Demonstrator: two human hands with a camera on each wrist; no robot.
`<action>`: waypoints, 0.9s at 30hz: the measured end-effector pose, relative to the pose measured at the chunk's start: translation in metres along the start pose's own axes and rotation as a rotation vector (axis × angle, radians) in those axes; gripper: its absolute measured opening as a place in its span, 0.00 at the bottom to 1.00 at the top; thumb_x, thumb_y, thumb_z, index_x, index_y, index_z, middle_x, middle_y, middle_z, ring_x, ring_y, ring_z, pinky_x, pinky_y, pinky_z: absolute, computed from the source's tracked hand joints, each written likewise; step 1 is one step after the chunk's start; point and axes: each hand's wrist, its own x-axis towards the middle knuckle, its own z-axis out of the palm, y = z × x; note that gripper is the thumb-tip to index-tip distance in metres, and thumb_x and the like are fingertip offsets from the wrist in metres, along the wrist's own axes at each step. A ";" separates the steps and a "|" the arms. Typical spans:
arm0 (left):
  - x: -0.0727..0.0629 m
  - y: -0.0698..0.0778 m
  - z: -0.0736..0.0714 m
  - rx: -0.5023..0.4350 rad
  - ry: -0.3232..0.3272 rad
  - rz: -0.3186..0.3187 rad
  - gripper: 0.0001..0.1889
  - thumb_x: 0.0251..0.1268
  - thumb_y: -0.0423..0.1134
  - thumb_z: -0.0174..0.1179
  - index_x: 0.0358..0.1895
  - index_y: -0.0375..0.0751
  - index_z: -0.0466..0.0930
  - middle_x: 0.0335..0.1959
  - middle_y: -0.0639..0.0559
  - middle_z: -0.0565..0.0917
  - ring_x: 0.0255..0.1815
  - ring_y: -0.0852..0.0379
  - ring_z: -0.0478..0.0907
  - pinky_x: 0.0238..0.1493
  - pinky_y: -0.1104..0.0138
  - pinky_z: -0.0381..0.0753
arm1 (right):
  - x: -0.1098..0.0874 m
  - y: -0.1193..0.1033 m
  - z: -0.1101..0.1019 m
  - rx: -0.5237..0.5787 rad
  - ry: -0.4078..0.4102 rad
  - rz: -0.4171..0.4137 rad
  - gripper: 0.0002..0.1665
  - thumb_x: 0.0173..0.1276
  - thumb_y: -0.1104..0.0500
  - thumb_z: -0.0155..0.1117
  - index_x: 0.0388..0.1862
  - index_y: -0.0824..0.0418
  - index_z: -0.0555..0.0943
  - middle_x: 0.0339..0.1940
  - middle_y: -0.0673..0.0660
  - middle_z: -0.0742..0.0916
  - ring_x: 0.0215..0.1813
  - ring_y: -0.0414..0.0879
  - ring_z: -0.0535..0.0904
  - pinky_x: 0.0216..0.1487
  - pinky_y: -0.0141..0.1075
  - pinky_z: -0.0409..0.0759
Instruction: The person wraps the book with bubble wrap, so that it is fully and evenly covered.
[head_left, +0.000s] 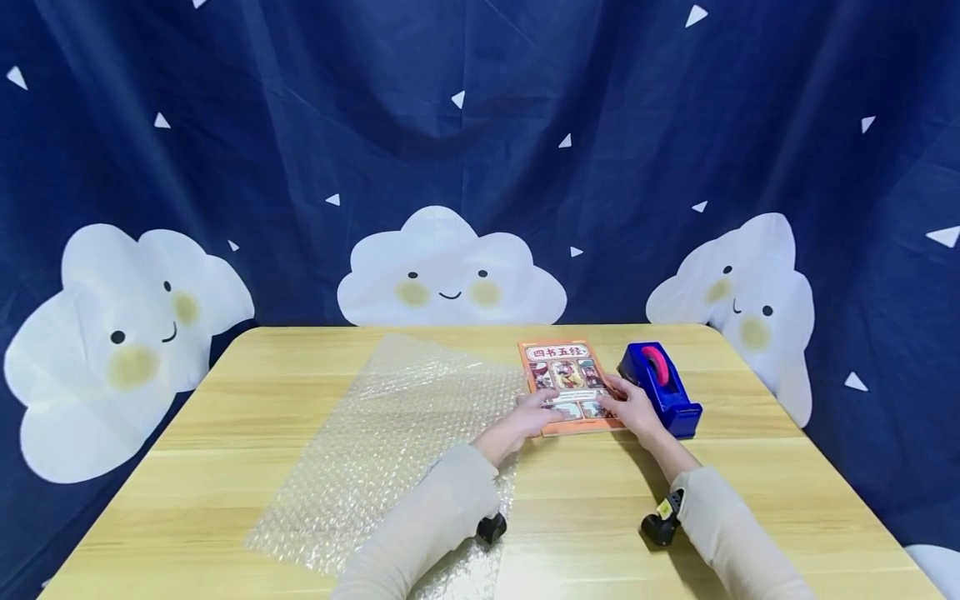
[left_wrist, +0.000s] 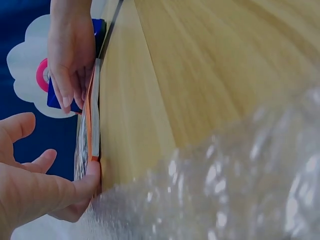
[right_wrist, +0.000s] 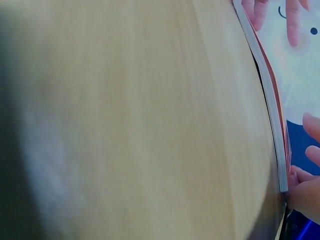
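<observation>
Wood-grain table (head_left: 588,483), navy cloud curtain (head_left: 412,50) behind; book (head_left: 568,373) sits right of the bubble wrap (head_left: 405,417), long axis pointing away (title end's tipped left), left hand (head_left: 532,415) and right hand (head_left: 628,407) touching it, fingers loose.

A closed orange book (head_left: 564,375) is lying cover-up on the worktop (head_left: 577,492), sitting between the bubble wrap (head_left: 405,433) and the blue tape dispenser (head_left: 667,387). Its cover is showing four large characters above framed pictures; its sides are being held.
</observation>
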 end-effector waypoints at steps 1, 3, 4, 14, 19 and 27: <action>0.000 0.000 0.001 -0.009 0.013 0.003 0.27 0.56 0.36 0.60 0.61 0.41 0.68 0.67 0.29 0.48 0.66 0.34 0.51 0.60 0.41 0.58 | 0.000 0.000 0.001 0.009 0.004 0.002 0.33 0.66 0.63 0.56 0.66 0.74 0.59 0.64 0.73 0.67 0.65 0.61 0.62 0.64 0.50 0.61; -0.001 0.001 0.003 -0.027 0.044 0.005 0.26 0.55 0.36 0.61 0.60 0.40 0.69 0.65 0.29 0.49 0.65 0.34 0.52 0.60 0.39 0.54 | 0.000 -0.001 0.002 0.020 0.017 0.005 0.32 0.66 0.63 0.55 0.65 0.75 0.59 0.64 0.73 0.67 0.64 0.61 0.62 0.64 0.50 0.60; -0.001 0.002 0.005 -0.035 0.061 0.005 0.26 0.55 0.36 0.61 0.59 0.40 0.70 0.65 0.29 0.50 0.64 0.33 0.52 0.60 0.37 0.52 | 0.000 -0.001 0.003 0.023 0.022 0.010 0.32 0.66 0.64 0.55 0.65 0.75 0.60 0.63 0.73 0.68 0.64 0.60 0.62 0.64 0.49 0.60; -0.003 0.005 0.015 -0.169 0.181 0.018 0.32 0.50 0.28 0.60 0.63 0.36 0.65 0.64 0.29 0.46 0.59 0.37 0.59 0.59 0.50 0.65 | -0.007 -0.004 0.005 0.023 0.056 0.062 0.32 0.65 0.63 0.56 0.65 0.73 0.61 0.65 0.73 0.65 0.67 0.60 0.57 0.67 0.49 0.55; 0.001 0.003 0.015 -0.161 0.207 0.030 0.35 0.46 0.25 0.60 0.64 0.37 0.64 0.62 0.30 0.51 0.59 0.37 0.59 0.57 0.53 0.68 | -0.012 -0.005 0.005 0.064 0.062 0.076 0.32 0.64 0.63 0.57 0.65 0.73 0.61 0.66 0.72 0.65 0.68 0.59 0.56 0.68 0.48 0.53; 0.001 0.001 0.016 -0.341 0.044 0.061 0.37 0.45 0.14 0.49 0.66 0.32 0.58 0.60 0.32 0.65 0.41 0.49 0.76 0.43 0.64 0.79 | -0.018 -0.005 0.006 0.097 0.046 0.089 0.33 0.65 0.62 0.56 0.66 0.72 0.60 0.64 0.71 0.67 0.62 0.55 0.63 0.60 0.40 0.64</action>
